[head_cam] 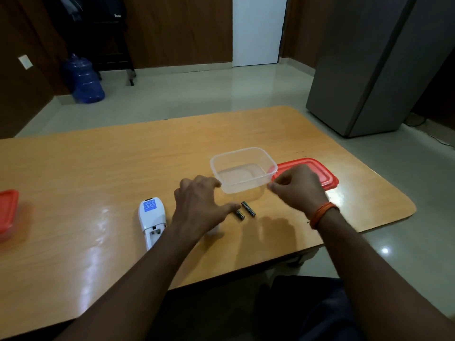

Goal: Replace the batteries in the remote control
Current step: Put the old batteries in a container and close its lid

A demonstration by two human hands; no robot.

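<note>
A white remote control (152,221) lies face down on the wooden table (98,168), its battery bay open and empty. Two black batteries lie right of it: one (248,208) in full view, the other (240,215) partly under my thumb. My left hand (200,205) hovers over them, fingers spread, thumb tip at the nearer battery. A small white piece (213,232), perhaps the battery cover, peeks out under my left wrist. My right hand (298,187) hangs loosely curled beside the clear container (243,169), holding nothing that I can see.
The clear plastic container stands empty behind the batteries, with its red lid (317,172) lying to its right. Another red-lidded container (7,212) sits at the table's left edge. The near table edge runs just below my forearms.
</note>
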